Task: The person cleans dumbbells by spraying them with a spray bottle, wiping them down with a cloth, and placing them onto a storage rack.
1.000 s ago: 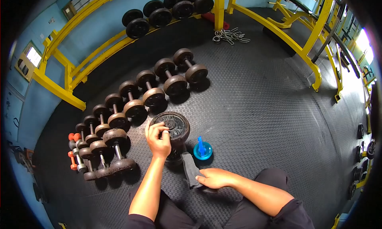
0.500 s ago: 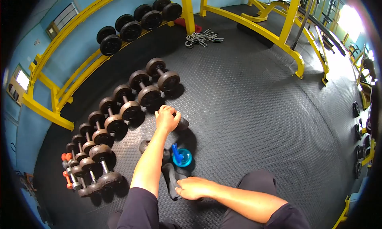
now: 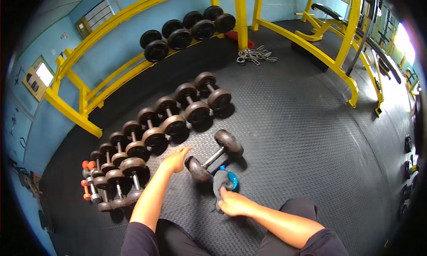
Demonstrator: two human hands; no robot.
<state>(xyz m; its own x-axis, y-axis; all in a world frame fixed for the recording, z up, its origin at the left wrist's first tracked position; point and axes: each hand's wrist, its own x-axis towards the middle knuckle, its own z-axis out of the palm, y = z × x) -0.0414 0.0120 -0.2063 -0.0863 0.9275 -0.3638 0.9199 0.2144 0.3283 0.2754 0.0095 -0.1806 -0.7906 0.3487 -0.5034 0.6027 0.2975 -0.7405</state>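
Observation:
A dark, worn dumbbell [image 3: 214, 158] lies slantwise on the floor before me, its bare metal handle showing between two round heads. Just left of its nearer head is my left hand [image 3: 176, 161], fingers stretched out and holding nothing. My right hand [image 3: 233, 203] grips a dark grey cloth [image 3: 221, 183], which bunches up beside the nearer head. Behind the cloth stands a blue bottle [image 3: 233, 179], partly covered by it.
Several brown dumbbells [image 3: 172, 123] line the floor at left, with small orange ones [image 3: 86, 190] at the end. A yellow rack [image 3: 73, 116] holds black dumbbells [image 3: 179, 39]. Metal collar clips [image 3: 255, 56] lie near its post. Yellow gym frames [image 3: 307, 42] stand at right.
My left hand has come off the dumbbell's far head and moved back to its near end. My right hand has raised the cloth in front of the bottle. The view has shifted.

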